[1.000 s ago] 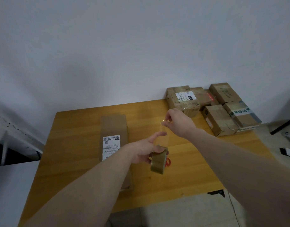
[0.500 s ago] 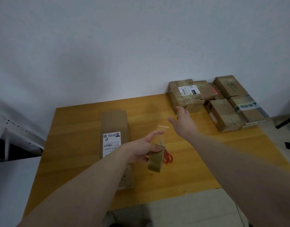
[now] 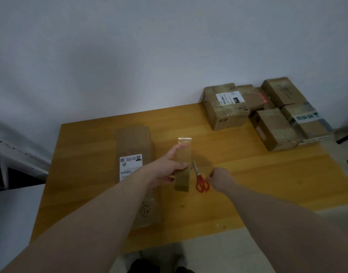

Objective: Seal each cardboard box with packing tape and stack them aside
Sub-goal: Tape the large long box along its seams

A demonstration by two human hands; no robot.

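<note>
**Strip pulled, reaching for scissors**

The long box (image 3: 136, 170) lies unsealed on the table (image 3: 248, 174). My left hand (image 3: 165, 170) grips the tape roll (image 3: 182, 179), strip standing free. My right hand (image 3: 218, 177) has let go, dropping half-curled, empty, beside the scissors (image 3: 200, 180): cutting comes next.

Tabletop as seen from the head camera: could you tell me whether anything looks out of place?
Mostly tidy. A loose strip of tape sticks up from the tape roll held by the left hand, unattached to any box. The red scissors lie flat beside it.
</note>
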